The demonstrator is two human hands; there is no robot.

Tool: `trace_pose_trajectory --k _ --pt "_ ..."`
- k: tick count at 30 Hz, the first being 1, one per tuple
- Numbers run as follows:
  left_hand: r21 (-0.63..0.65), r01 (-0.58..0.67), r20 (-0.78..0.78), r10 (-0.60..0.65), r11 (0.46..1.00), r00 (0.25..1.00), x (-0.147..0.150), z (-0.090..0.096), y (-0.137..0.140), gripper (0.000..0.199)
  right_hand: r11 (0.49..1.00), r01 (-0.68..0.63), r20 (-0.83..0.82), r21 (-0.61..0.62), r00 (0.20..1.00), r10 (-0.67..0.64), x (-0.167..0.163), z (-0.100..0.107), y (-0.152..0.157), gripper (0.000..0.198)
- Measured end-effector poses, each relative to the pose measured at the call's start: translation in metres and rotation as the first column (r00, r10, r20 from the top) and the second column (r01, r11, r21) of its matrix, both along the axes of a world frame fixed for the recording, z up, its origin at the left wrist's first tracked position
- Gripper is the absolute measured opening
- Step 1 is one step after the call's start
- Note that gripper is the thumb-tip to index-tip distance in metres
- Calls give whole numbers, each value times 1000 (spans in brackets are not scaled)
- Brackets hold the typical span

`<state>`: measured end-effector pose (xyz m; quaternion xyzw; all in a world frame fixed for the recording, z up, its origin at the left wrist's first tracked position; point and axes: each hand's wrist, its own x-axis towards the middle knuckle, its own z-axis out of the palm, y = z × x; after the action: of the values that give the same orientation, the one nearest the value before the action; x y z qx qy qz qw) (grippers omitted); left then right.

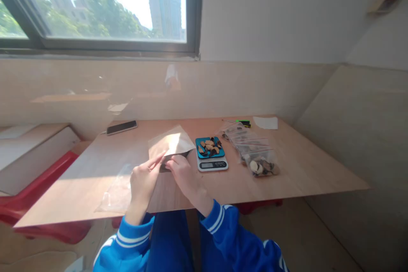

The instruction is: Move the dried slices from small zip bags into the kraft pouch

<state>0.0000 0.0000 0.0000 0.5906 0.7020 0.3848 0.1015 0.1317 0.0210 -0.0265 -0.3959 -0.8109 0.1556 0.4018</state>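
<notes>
My left hand point(143, 180) and my right hand point(184, 174) both pinch the near edge of a clear plastic bag point(170, 144), which stands tilted up above the wooden table point(287, 178). Just right of my right hand sits a small white kitchen scale point(212, 163) with a blue top that carries several dark and pale slices point(210, 146). More clear bags lie flat on the table under and left of my left hand point(117, 191).
A row of filled clear bags point(255, 153) lies right of the scale. A phone point(121, 127) rests at the table's far left, a white paper point(266, 123) and a green-black item point(244, 123) at the far right. Red seating point(38, 187) stands left of the table.
</notes>
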Motion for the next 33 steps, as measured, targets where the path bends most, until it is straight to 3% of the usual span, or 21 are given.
trace_pose_trajectory --k 2,4,7,10,12,16,22,27,33 --pt "-6 2 3 -2 1000 1000 -2 0 1 27 996 -87 -144 27 985 90 25 6 -5 23" --pt "-22 -9 -22 9 1000 1000 -4 -3 1 26 999 -48 -272 0 961 46 59 6 -3 19" --pt "-64 -48 -98 42 997 994 -7 -10 5 27 982 162 -330 -98 926 -185 118 -11 15 19" --pt "-108 -71 -135 56 992 989 -6 -19 12 29 902 400 -297 -163 852 -432 166 -39 40 31" --pt "-119 -65 -123 50 991 991 -4 -25 18 29 871 458 -272 -178 828 -491 183 -56 54 35" --pt "-92 -29 -92 20 995 996 -3 -36 35 30 846 503 -235 -174 814 -532 185 -73 72 34" --pt "-66 52 -95 -58 996 994 -12 -52 58 34 827 538 -224 -162 796 -562 179 -67 76 36" --pt "18 59 -52 -58 998 997 -23 -64 36 40 857 482 -266 -184 815 -515 187 -56 39 39" --pt "51 -48 -21 49 998 999 -60 -95 1 29 858 376 -320 -350 813 -486 181 -55 -23 41"
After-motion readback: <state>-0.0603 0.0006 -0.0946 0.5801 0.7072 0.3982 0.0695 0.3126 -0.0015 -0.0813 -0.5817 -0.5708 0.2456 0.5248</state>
